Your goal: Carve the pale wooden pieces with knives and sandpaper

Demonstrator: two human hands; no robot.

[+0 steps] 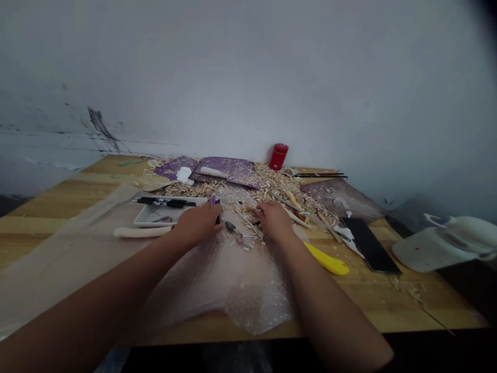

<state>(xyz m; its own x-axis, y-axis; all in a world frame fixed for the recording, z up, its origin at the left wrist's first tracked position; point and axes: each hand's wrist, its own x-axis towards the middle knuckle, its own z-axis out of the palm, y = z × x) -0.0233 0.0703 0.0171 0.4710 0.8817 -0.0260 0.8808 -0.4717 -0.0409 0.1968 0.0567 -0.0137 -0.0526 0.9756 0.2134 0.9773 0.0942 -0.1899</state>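
Observation:
My left hand (199, 223) is closed around a small dark and purple object (216, 204), beside the right end of a white tray (155, 224). My right hand (272, 218) hovers low over wood shavings, its fingers bent together; whatever they hold is too small to make out. Between the hands, a dark-tipped tool (230, 227) and thin wood pieces (248, 223) lie among shavings on clear bubble wrap (248, 295). Dark pens or knives (166, 202) rest across the tray, and a pale curved wooden piece (142, 232) lies in front of it.
A shavings heap (272, 182) spreads behind the hands, with a red canister (278, 156) by the wall. To the right are a yellow handle (328, 260), a metal blade or ruler (310, 215), a black phone (370, 246) and a white pitcher (435, 247) on the wooden table (419, 305).

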